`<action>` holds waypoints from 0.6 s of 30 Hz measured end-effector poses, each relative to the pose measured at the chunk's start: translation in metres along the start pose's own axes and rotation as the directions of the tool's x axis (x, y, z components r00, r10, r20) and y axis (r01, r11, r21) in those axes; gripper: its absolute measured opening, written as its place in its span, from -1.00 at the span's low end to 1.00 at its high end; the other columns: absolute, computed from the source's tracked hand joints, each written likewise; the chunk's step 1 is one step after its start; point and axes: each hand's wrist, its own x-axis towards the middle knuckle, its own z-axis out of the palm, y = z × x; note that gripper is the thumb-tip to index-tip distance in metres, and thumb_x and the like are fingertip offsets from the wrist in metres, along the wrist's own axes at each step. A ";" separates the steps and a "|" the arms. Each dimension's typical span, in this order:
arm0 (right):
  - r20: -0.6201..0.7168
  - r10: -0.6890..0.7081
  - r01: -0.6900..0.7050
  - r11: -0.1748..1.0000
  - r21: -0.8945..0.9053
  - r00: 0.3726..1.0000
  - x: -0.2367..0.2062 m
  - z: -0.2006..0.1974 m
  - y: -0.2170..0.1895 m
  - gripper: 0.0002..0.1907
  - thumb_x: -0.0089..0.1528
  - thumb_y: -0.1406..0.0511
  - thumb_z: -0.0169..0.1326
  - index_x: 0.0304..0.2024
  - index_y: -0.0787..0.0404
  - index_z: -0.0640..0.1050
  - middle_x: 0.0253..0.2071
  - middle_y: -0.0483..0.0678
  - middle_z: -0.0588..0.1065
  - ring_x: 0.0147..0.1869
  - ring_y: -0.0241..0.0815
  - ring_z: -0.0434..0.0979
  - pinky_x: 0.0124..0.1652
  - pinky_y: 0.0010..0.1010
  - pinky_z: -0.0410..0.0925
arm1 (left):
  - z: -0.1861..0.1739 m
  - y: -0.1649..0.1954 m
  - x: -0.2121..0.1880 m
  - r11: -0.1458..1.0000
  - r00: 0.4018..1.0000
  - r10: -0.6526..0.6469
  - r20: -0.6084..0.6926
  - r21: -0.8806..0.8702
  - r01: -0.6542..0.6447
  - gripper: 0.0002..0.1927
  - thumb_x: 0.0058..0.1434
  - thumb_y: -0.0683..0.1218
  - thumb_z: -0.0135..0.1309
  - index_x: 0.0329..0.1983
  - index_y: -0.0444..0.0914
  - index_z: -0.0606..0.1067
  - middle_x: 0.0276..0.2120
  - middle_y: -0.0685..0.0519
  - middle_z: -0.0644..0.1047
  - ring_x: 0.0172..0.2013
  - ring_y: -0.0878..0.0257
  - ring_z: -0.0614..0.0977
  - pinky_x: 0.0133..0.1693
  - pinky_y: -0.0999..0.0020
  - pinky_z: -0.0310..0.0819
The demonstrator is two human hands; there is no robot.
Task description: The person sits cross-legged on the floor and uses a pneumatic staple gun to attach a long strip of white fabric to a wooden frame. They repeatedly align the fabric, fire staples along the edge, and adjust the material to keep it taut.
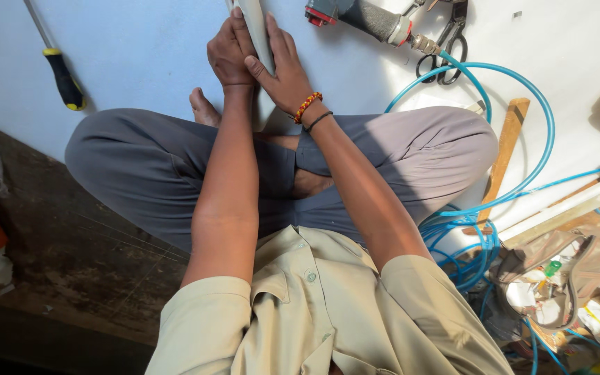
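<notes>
Hands: left hand (229, 57) and right hand (280, 69) both close around a pale narrow strip (255, 31), pressing it flat to the board, apparently to steady it.
Posture: cross-legged on the work, keeping the strip within reach.
Tools: screwdriver (60, 73) well left; air tool (359, 17), scissors (446, 48) and blue hose (522, 104) to the right.
Surface: white board (140, 48).
Room: dark floor (57, 264) left; open bag (557, 278) right.

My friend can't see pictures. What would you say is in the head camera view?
A person sits cross-legged on a pale sheet, both hands, left hand and right hand, wrapped around a narrow grey strip. A black-and-yellow screwdriver lies to the left; an air tool, scissors and coiled blue hose lie to the right.
</notes>
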 end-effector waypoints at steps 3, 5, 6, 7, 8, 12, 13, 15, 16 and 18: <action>-0.012 0.062 -0.063 0.991 -0.117 0.998 0.000 0.010 0.003 -0.13 0.49 -0.10 -0.06 0.61 0.09 -0.15 0.40 0.10 0.25 0.44 0.06 0.32 0.46 -0.16 0.17 | 0.000 -0.001 0.001 0.996 0.995 -0.075 0.071 -0.039 0.078 -0.36 0.45 0.27 -0.24 -0.50 -0.24 0.55 -0.66 -0.06 0.56 -0.63 0.11 0.61 -0.51 0.18 0.44; -0.043 0.078 -0.083 0.988 -0.128 0.996 -0.002 0.015 0.001 -0.17 0.51 -0.09 -0.10 0.61 0.05 -0.14 0.42 0.10 0.24 0.44 0.07 0.32 0.45 -0.15 0.16 | -0.004 -0.004 0.000 0.990 0.987 -0.101 0.124 -0.085 0.112 -0.34 0.45 0.30 -0.24 -0.49 -0.24 0.55 -0.64 -0.02 0.58 -0.61 0.19 0.63 -0.49 0.23 0.45; -0.062 0.082 -0.089 0.987 -0.134 0.995 -0.003 0.018 0.000 -0.19 0.52 -0.09 -0.13 0.61 0.03 -0.14 0.43 0.10 0.23 0.44 0.08 0.31 0.45 -0.14 0.16 | -0.007 -0.006 0.001 0.983 0.977 -0.137 0.161 -0.101 0.154 -0.35 0.44 0.31 -0.22 -0.49 -0.23 0.56 -0.64 0.02 0.58 -0.60 0.24 0.61 -0.49 0.27 0.43; -0.076 0.077 -0.087 0.986 -0.143 0.994 -0.003 0.020 -0.001 -0.20 0.52 -0.07 -0.12 0.60 0.03 -0.15 0.42 0.09 0.24 0.43 0.06 0.32 0.44 -0.14 0.16 | -0.009 -0.009 0.003 0.974 0.965 -0.169 0.200 -0.118 0.195 -0.35 0.43 0.32 -0.19 -0.50 -0.22 0.56 -0.64 0.06 0.58 -0.59 0.29 0.58 -0.49 0.31 0.40; -0.088 0.074 -0.086 0.985 -0.150 0.993 -0.003 0.022 -0.003 -0.20 0.51 -0.05 -0.11 0.60 0.03 -0.16 0.41 0.08 0.24 0.42 0.05 0.33 0.43 -0.13 0.16 | -0.013 -0.012 0.005 0.963 0.950 -0.202 0.239 -0.131 0.237 -0.35 0.43 0.33 -0.17 -0.50 -0.21 0.57 -0.63 0.10 0.58 -0.58 0.34 0.56 -0.49 0.35 0.38; -0.116 0.076 -0.095 0.982 -0.162 0.990 -0.001 0.025 -0.003 -0.18 0.50 0.08 -0.02 0.60 0.01 -0.19 0.39 0.08 0.24 0.39 0.04 0.33 0.42 -0.13 0.16 | -0.026 -0.015 0.014 0.774 0.862 -0.278 0.423 -0.433 0.462 -0.41 0.49 0.31 -0.06 -0.49 -0.19 0.38 -0.56 0.21 0.34 -0.50 0.41 0.32 -0.43 0.39 0.21; -0.120 0.079 -0.097 0.983 -0.156 0.990 -0.001 0.025 -0.002 -0.17 0.48 0.12 -0.01 0.60 0.01 -0.20 0.39 0.08 0.24 0.39 0.04 0.33 0.42 -0.13 0.16 | -0.031 -0.015 0.012 0.756 0.832 -0.282 0.478 -0.424 0.500 -0.48 0.44 0.28 -0.01 -0.47 -0.18 0.44 -0.55 0.22 0.38 -0.50 0.42 0.36 -0.44 0.40 0.23; -0.125 0.083 -0.101 0.984 -0.146 0.989 -0.001 0.026 0.001 -0.15 0.45 0.21 0.00 0.61 0.00 -0.21 0.41 0.08 0.23 0.41 0.06 0.32 0.42 -0.13 0.17 | -0.034 -0.013 0.008 0.733 0.820 -0.283 0.498 -0.439 0.519 -0.52 0.39 0.26 0.04 -0.44 -0.18 0.49 -0.53 0.23 0.42 -0.49 0.43 0.39 -0.44 0.40 0.27; -0.125 0.089 -0.108 0.982 -0.153 0.988 -0.002 0.027 0.002 -0.13 0.44 0.23 0.03 0.60 0.00 -0.21 0.41 0.09 0.21 0.38 0.06 0.33 0.41 -0.12 0.17 | -0.033 -0.011 0.006 0.731 0.842 -0.280 0.462 -0.466 0.499 -0.51 0.39 0.27 0.04 -0.44 -0.19 0.48 -0.52 0.22 0.42 -0.47 0.43 0.39 -0.43 0.38 0.28; -0.119 0.100 -0.119 0.980 -0.161 0.988 -0.004 0.032 0.002 -0.09 0.42 0.27 0.07 0.59 0.00 -0.21 0.43 0.11 0.18 0.33 0.07 0.33 0.39 -0.10 0.18 | -0.030 -0.009 0.004 0.767 0.878 -0.294 0.377 -0.456 0.452 -0.45 0.41 0.30 -0.01 -0.48 -0.20 0.42 -0.54 0.20 0.39 -0.48 0.41 0.36 -0.42 0.35 0.29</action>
